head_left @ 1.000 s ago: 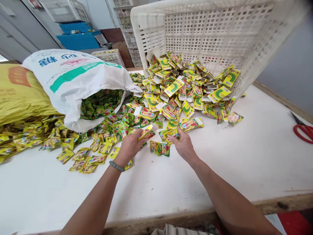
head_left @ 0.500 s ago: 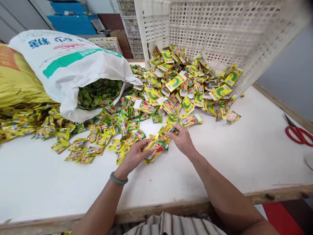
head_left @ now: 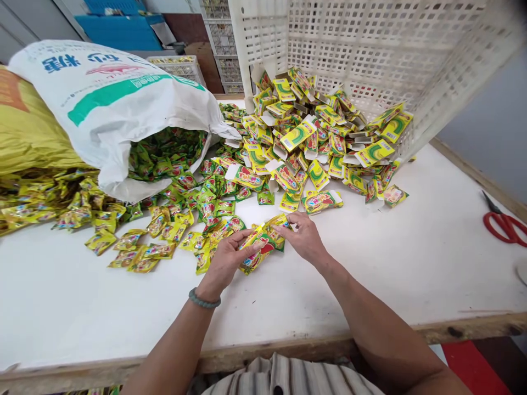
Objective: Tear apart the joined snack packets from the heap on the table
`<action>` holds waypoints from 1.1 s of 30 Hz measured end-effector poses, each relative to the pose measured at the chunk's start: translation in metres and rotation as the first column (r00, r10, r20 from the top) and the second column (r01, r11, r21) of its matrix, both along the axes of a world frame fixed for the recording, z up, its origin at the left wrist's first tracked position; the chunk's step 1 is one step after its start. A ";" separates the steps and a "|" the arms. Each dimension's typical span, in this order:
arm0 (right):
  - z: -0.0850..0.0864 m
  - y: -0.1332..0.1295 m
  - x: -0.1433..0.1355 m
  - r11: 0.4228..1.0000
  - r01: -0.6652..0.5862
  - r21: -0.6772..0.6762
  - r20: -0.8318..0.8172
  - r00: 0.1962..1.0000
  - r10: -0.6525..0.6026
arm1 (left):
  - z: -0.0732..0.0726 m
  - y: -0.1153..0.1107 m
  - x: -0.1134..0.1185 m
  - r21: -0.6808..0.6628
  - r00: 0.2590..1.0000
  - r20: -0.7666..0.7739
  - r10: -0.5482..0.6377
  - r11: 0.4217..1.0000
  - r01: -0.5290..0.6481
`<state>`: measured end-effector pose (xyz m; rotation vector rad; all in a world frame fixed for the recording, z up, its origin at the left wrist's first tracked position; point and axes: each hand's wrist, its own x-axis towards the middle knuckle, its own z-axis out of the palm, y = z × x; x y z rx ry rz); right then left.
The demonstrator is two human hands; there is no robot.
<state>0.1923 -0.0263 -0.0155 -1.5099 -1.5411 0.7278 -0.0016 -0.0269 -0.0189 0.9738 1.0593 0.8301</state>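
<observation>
"Noting the hands first: what do we hold?"

"We have our left hand [head_left: 225, 259] clamped on a small printed carton [head_left: 256, 258] at the middle of the white table [head_left: 411, 269]. Our right hand [head_left: 305, 237] pinches a yellow packet [head_left: 278, 221] at the carton's right end."

"Is that packet inside?"

"We cannot tell; the fingers hide how far it goes. We log the hands as close together, a slight gap between them."

"What surrounds them?"

"Just left we record loose packets [head_left: 203, 260]. Farther left, a white sack [head_left: 135, 123] lies on its side, green packets [head_left: 164, 159] showing at its mouth. On the far side, we see piled cartons [head_left: 300, 135] in and before a white crate [head_left: 370, 52]. To the right, well apart, we see red-handled scissors [head_left: 503, 224]."
</observation>
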 end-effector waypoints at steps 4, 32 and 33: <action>0.001 -0.001 -0.002 0.999 0.005 0.034 -0.010 1.000 -0.005 | -0.004 -0.002 0.000 0.031 1.000 0.021 0.019 0.999 -0.019; -0.003 -0.003 -0.013 0.999 0.030 -0.016 -0.126 0.992 -0.031 | 0.010 -0.009 0.010 -0.055 0.983 -0.006 -0.185 0.981 0.184; -0.004 -0.003 -0.014 1.000 0.004 -0.021 -0.127 0.992 -0.007 | 0.010 -0.009 0.010 -0.064 0.984 -0.008 -0.175 0.983 0.174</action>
